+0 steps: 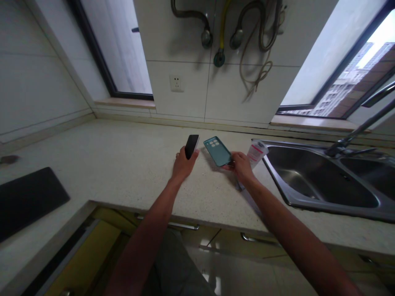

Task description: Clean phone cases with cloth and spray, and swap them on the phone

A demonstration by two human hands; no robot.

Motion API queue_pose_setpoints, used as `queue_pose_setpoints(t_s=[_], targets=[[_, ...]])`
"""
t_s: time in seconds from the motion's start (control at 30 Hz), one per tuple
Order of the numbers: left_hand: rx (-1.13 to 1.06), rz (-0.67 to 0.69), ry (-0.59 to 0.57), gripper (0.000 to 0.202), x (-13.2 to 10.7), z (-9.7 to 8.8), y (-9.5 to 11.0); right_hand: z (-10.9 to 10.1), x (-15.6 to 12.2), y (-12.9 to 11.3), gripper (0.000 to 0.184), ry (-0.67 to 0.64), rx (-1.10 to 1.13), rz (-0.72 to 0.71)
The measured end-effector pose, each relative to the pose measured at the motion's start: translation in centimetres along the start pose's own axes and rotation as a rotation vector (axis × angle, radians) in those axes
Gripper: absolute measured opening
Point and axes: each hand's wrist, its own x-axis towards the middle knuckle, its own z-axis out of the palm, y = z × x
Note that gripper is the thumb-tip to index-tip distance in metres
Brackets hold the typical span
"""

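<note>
My left hand is closed around a dark smartphone, which stands tilted above the countertop. To the right of it, my right hand grips the lower end of a teal phone case. The case has its inside facing me, with several camera cutouts at its far end. Phone and case are apart, with a small gap between them. Behind my right hand, partly hidden by it, is a clear plastic package with red and white print.
The pale stone countertop runs along a tiled wall with a socket and hanging hoses. On the right is a steel double sink with a faucet. A black panel lies at the left.
</note>
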Motion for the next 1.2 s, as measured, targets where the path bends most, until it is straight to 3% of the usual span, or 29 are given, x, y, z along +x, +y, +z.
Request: queue_pose_setpoints(t_s=[0.1, 0.27, 0.43, 0.57, 0.77, 0.9, 1.07, 1.2], targets=[[0.383, 0.029, 0.098, 0.069, -0.4, -0.3, -0.2, 0.1, -0.2, 0.1, 0.028, -0.044, -0.016, 0.059], [0.593, 0.017, 0.062, 0.071, -0.8, -0.3, -0.7, 0.4, -1.1, -0.1, 0.041, -0.117, -0.195, 0.115], [0.659, -0.016, 0.029, 0.075, -0.6, -0.2, -1.2, -0.3, -1.4, -0.5, 0.050, -0.266, -0.666, 0.105], [0.713, 0.000, 0.027, 0.061, -0.6, 0.1, -1.3, -0.9, -1.3, -0.6, 0.057, -0.346, -0.904, 0.038], [0.809, 0.022, 0.026, 0.048, -1.0, 0.2, -1.2, -1.4, -1.2, 0.2, 0.058, -0.407, -0.968, -0.182], [0.836, 0.046, 0.062, 0.051, -1.5, 0.6, -1.3, -1.4, -1.6, 0.4, 0.065, -0.483, -1.017, -0.170], [0.854, 0.054, 0.101, 0.053, -2.1, 1.4, -1.6, -1.1, -2.0, 0.4, 0.069, -0.434, -1.099, -0.238], [0.856, 0.050, 0.097, 0.052, -2.2, 1.7, -1.8, -1.1, -2.2, 0.2, 0.069, -0.469, -1.122, -0.260]])
